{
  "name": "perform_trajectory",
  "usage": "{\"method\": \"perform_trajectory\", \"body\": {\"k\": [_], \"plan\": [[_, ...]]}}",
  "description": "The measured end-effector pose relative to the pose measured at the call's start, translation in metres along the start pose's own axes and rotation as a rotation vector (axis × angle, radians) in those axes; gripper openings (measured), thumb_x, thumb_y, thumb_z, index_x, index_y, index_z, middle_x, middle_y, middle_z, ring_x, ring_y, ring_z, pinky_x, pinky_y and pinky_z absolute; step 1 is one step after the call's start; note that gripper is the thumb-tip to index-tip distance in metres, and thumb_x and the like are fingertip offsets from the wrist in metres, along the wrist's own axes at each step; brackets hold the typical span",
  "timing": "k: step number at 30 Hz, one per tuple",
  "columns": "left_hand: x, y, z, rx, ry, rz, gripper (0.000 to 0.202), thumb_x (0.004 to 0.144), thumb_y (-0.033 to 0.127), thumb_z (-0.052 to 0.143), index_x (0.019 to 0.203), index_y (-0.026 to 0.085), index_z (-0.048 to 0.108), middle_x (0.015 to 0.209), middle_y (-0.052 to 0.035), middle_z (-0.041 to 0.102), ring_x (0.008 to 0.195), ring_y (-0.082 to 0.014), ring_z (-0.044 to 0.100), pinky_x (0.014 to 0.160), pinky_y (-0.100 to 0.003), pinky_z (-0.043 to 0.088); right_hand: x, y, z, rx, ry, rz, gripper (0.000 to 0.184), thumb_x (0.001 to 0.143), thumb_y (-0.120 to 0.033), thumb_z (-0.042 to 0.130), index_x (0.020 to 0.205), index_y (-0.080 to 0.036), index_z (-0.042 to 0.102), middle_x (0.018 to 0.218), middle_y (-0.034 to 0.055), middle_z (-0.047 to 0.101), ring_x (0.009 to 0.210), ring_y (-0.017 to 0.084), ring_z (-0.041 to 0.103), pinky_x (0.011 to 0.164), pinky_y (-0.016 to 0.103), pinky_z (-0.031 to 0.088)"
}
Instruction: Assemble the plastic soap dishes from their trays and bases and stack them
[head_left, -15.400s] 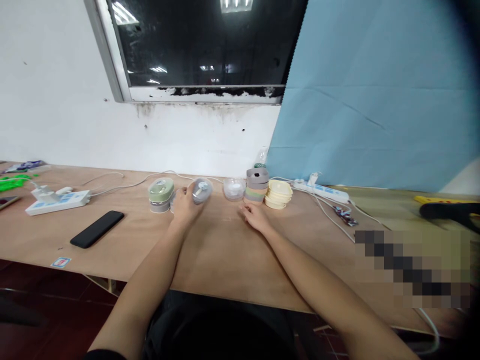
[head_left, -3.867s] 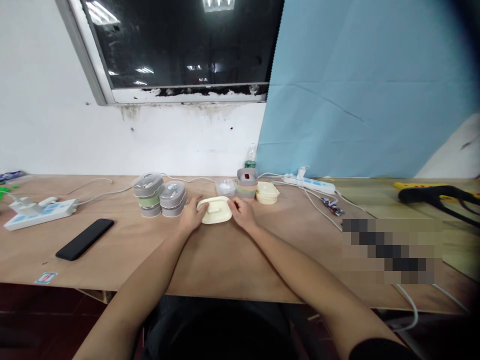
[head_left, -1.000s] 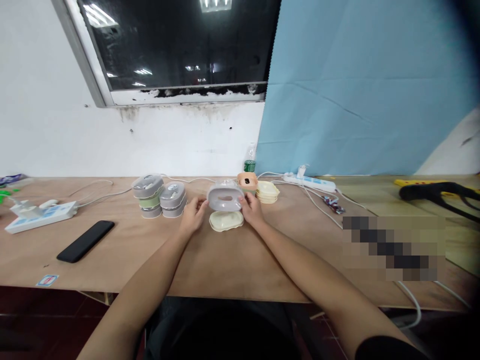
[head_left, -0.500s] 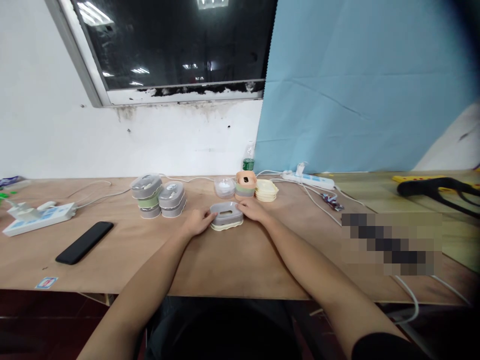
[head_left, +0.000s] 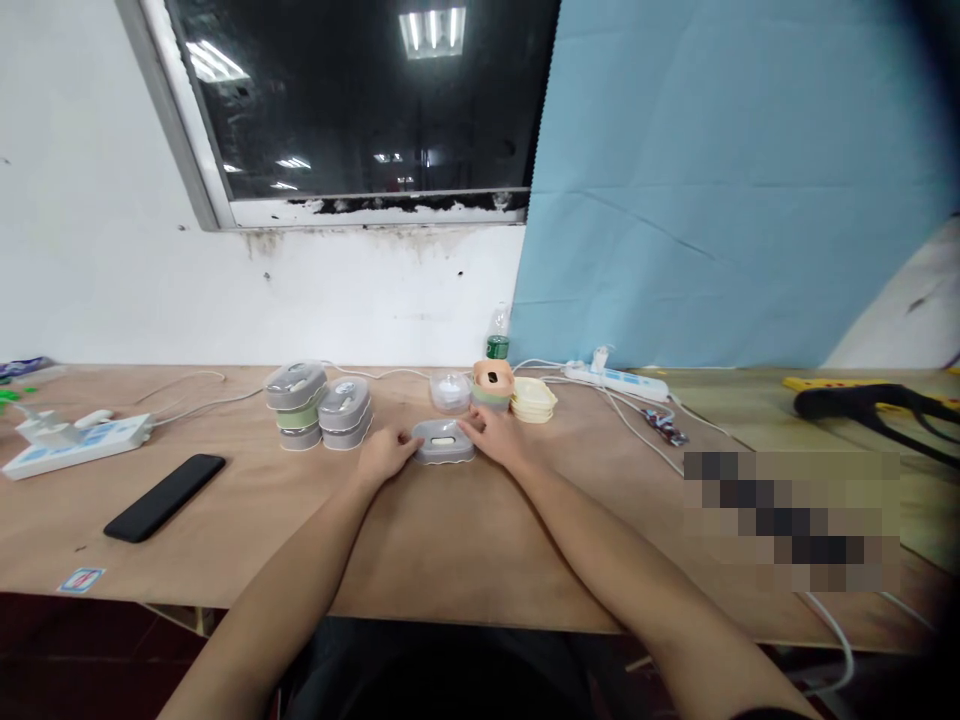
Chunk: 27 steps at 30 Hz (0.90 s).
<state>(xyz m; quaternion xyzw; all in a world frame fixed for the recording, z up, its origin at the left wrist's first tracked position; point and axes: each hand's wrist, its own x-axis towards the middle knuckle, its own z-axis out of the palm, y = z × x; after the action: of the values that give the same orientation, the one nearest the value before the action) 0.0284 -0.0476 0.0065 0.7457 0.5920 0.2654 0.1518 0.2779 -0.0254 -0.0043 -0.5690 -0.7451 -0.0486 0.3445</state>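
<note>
Flanking a grey dish (head_left: 442, 441) on the desk (head_left: 225, 530)

The left hand (head_left: 385, 454) lay at the dish's left end and the right hand (head_left: 491, 437) at its right end, both reaching in from the near side. The right fingers (head_left: 469, 426) touched the grey rim, and the left fingers came to the opposite end. Neither hand was clenched into a fist, but I could not tell whether they were gripping the dish or only resting against it.

The dish sat flat on the desk between the hands, just in front of a clear tub (head_left: 450, 393). Something pale showed through the oval slot in its top, and a thin pale edge ran along its underside.

To the left stood 2 stacks of lidded containers, a grey-and-green stack (head_left: 296, 402) and a grey stack (head_left: 345, 412). To the right were a peach-and-green stack (head_left: 491, 385) and a cream stack (head_left: 533, 400). A bottle (head_left: 496, 335) with a green band stood behind them.

Farther out lay a black phone (head_left: 163, 497) and 2 white power strips, one on the left (head_left: 75, 442) and one on the right (head_left: 615, 382). A small sticker (head_left: 81, 580) clung to the desk's front edge, its writing too small to read. No brand or other writing could be read on the containers.
</note>
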Motion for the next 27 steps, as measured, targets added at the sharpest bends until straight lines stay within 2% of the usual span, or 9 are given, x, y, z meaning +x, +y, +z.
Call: {"method": "perform_trajectory", "body": {"k": [2, 4, 7, 11, 14, 17, 20, 25, 27], "plan": [[0.002, -0.004, 0.001, -0.035, 0.025, -0.039, 0.034, 0.080, 0.055, 0.055, 0.081, 0.022, 0.064, 0.083, -0.0042, 0.071, 0.077, -0.0211, 0.064, 0.061, -0.027, 0.040, 0.002, -0.006, 0.003, 0.046, 0.101, -0.012, 0.033, 0.087, -0.046, 0.051, 0.103, -0.020, 0.064, 0.082, 0.0055, 0.069, 0.076, 0.020, 0.062, 0.067, 0.028, 0.041], [0.004, -0.008, 0.004, -0.051, 0.029, -0.053, 0.035, 0.081, 0.055, 0.055, 0.089, 0.022, 0.065, 0.091, -0.0061, 0.072, 0.083, -0.0222, 0.065, 0.065, -0.027, 0.042, 0.005, -0.010, 0.007, 0.098, 0.123, -0.049, 0.037, 0.089, -0.040, 0.049, 0.117, -0.018, 0.059, 0.088, 0.0065, 0.069, 0.081, 0.021, 0.064, 0.073, 0.030, 0.044], [0.006, -0.010, 0.007, -0.038, 0.023, -0.057, 0.039, 0.083, 0.056, 0.052, 0.095, 0.022, 0.065, 0.095, -0.0076, 0.071, 0.086, -0.0233, 0.066, 0.068, -0.029, 0.044, 0.015, -0.009, 0.016, 0.144, 0.072, -0.050, 0.048, 0.087, -0.036, 0.051, 0.132, -0.018, 0.049, 0.090, 0.0060, 0.069, 0.082, 0.022, 0.064, 0.074, 0.032, 0.046], [0.005, -0.010, 0.007, -0.031, 0.026, -0.063, 0.042, 0.083, 0.057, 0.051, 0.100, 0.021, 0.064, 0.095, -0.0081, 0.071, 0.088, -0.0243, 0.066, 0.069, -0.030, 0.044, 0.030, 0.002, 0.028, 0.283, -0.027, 0.058, 0.064, 0.086, -0.035, 0.055, 0.145, -0.018, 0.034, 0.079, 0.0023, 0.069, 0.073, 0.020, 0.065, 0.067, 0.031, 0.048], [0.003, -0.009, 0.006, -0.012, 0.022, -0.064, 0.042, 0.084, 0.057, 0.051, 0.101, 0.021, 0.065, 0.096, -0.0079, 0.071, 0.088, -0.0246, 0.066, 0.069, -0.030, 0.044, 0.035, 0.009, 0.034, 0.357, -0.062, 0.098, 0.057, 0.086, -0.034, 0.055, 0.139, -0.018, 0.041, 0.076, 0.0011, 0.068, 0.072, 0.019, 0.065, 0.067, 0.030, 0.048], [0.003, -0.007, 0.005, -0.012, 0.018, -0.076, 0.041, 0.084, 0.055, 0.051, 0.104, 0.021, 0.064, 0.095, -0.0066, 0.071, 0.087, -0.0232, 0.065, 0.069, -0.029, 0.043, 0.034, 0.010, 0.035, 0.321, -0.020, 0.100, 0.035, 0.086, -0.033, 0.053, 0.119, -0.021, 0.057, 0.079, 0.0006, 0.069, 0.075, 0.017, 0.064, 0.066, 0.027, 0.045], [0.003, -0.007, 0.004, -0.018, 0.014, -0.083, 0.040, 0.084, 0.054, 0.052, 0.104, 0.022, 0.064, 0.095, -0.0056, 0.071, 0.087, -0.0219, 0.065, 0.068, -0.028, 0.042, 0.029, 0.008, 0.031, 0.287, 0.031, 0.081, 0.021, 0.086, -0.032, 0.053, 0.103, -0.022, 0.060, 0.078, 0.0000, 0.068, 0.072, 0.017, 0.063, 0.063, 0.026, 0.041], [0.004, -0.010, 0.007, -0.025, 0.001, -0.061, 0.041, 0.085, 0.054, 0.051, 0.106, 0.021, 0.064, 0.093, -0.0058, 0.070, 0.086, -0.0222, 0.065, 0.071, -0.029, 0.043, 0.019, -0.001, 0.023, 0.299, 0.099, 0.067, 0.022, 0.084, -0.039, 0.056, 0.097, -0.021, 0.058, 0.074, 0.0002, 0.067, 0.066, 0.016, 0.061, 0.060, 0.025, 0.038], [0.006, -0.014, 0.010, -0.049, 0.019, -0.057, 0.045, 0.084, 0.053, 0.052, 0.113, 0.020, 0.061, 0.095, -0.0066, 0.070, 0.089, -0.0227, 0.065, 0.074, -0.030, 0.045, 0.014, -0.006, 0.019, 0.316, 0.133, 0.059, 0.027, 0.081, -0.042, 0.059, 0.097, -0.020, 0.056, 0.072, 0.0002, 0.066, 0.064, 0.016, 0.060, 0.059, 0.025, 0.038]]}}
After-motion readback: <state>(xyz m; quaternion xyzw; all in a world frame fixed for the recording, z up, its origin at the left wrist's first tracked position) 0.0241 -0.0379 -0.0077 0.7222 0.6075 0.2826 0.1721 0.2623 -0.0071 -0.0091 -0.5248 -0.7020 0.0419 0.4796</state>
